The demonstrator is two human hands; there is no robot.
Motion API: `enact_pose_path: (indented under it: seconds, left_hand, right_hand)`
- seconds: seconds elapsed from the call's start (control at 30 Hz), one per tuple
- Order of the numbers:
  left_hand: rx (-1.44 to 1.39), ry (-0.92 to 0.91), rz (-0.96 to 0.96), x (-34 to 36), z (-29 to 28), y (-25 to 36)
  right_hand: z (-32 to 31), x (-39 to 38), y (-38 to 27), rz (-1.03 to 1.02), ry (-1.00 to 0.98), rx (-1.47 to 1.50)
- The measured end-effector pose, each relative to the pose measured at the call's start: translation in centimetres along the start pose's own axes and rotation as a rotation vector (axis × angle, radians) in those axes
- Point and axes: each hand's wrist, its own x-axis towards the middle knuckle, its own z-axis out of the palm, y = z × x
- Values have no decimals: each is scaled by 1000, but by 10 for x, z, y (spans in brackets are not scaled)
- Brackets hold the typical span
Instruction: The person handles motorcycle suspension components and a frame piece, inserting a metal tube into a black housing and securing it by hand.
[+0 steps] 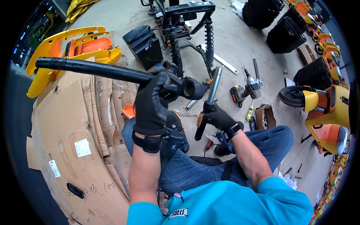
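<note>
Black work gloves cover both hands. My left hand (150, 107) is closed around a black steering stem with a fork clamp (95, 70). Its long tube points left, and the clamp end with a round socket faces right. My right hand (221, 118) grips a fork leg (214, 87), a chrome tube over a black lower part with an amber reflector. The leg stands nearly upright, its chrome end up. It is close to the clamp's right end; whether they touch I cannot tell. Behind them is a black vehicle frame (189, 8) with two coil-spring shock absorbers (209, 39).
Flattened cardboard (62, 116) lies at left, with yellow and orange body panels (97, 47) beyond. A black box (144, 45) stands by the frame. A cordless drill (247, 90), a wrench (256, 69) and a small carton (265, 117) lie right. Black baskets (287, 33) and yellow scooters (326, 108) line the right.
</note>
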Motion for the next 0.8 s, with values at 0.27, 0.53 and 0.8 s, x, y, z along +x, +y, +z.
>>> enact_pose_path:
  seconds: [0.27,0.53,0.8]
  left_hand:
    - [-160,-38,-86,12,4,-7]
    - [-171,-65,-102,15,7,-9]
    - [-122,-90,-14,13,13,-14]
  right_hand:
    - [28,-51,-130,-205,46,-457]
    - [39,-95,-154,10,-59,-594]
    - [31,-78,-141,-317,-10,-719]
